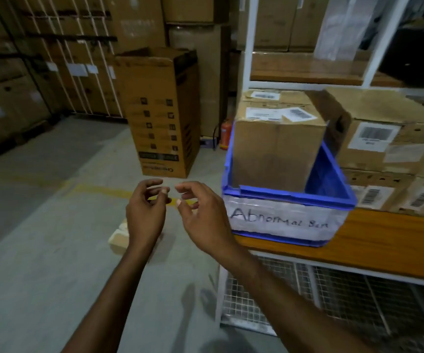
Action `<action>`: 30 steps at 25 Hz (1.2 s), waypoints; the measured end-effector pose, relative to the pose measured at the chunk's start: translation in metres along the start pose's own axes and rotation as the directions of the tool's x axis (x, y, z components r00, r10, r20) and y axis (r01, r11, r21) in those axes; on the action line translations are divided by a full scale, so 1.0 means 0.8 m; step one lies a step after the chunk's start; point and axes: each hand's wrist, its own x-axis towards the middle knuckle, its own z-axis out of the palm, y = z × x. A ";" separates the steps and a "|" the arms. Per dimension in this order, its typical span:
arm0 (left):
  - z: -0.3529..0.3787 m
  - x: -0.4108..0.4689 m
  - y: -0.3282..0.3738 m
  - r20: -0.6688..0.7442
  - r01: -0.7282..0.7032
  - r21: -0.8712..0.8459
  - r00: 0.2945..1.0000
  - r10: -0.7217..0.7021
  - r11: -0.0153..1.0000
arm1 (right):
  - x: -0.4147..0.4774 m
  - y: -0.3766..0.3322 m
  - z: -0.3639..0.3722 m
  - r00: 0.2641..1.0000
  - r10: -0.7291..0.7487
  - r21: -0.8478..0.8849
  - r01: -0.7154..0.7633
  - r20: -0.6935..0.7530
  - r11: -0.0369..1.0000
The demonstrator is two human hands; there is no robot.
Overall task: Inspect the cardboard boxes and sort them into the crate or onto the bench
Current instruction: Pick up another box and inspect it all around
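Left hand (pixel 146 212) and right hand (pixel 200 215) hovered over the concrete floor, fingers loosely curled, holding nothing, just left of the blue plastic crate (pixel 287 197) marked "Abnormal Bin". One brown cardboard box (pixel 277 149) stood inside it. Other labelled cardboard boxes (pixel 389 138) sat stacked beside it on the wooden bench (pixel 384 240). The next box probably wanted a two-handed grip on opposite sides, every face turned up before sorting.
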 end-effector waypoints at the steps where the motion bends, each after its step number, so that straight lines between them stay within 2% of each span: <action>1: -0.010 0.013 -0.011 -0.018 0.026 -0.009 1.000 -0.026 1.000 | 0.009 0.005 0.024 1.000 -0.001 0.018 0.000 0.019 1.000; 5: -0.071 0.072 -0.068 -0.114 0.175 -0.032 0.977 -0.178 0.984 | 0.051 0.035 0.127 0.992 0.045 0.035 -0.049 0.114 0.998; 9: -0.135 0.158 -0.143 -0.177 0.296 -0.035 0.938 -0.297 0.955 | 0.116 0.072 0.231 0.982 0.121 -0.005 -0.122 0.142 0.993; 17: -0.210 0.363 -0.391 -0.127 0.498 -0.012 0.859 -0.495 0.867 | 0.247 0.219 0.501 0.935 0.308 -0.142 -0.286 0.174 0.948; 22: -0.192 0.446 -0.529 -0.100 0.601 -0.001 0.795 -0.598 0.799 | 0.305 0.341 0.619 0.869 0.436 -0.282 -0.369 0.235 0.886; 26: -0.151 0.489 -0.653 -0.098 0.653 -0.066 0.749 -0.656 0.755 | 0.340 0.468 0.685 0.840 0.463 -0.358 -0.356 0.283 0.863; 30: -0.101 0.507 -0.796 -0.075 0.719 -0.188 0.668 -0.740 0.669 | 0.347 0.619 0.757 0.797 0.478 -0.464 -0.288 0.368 0.838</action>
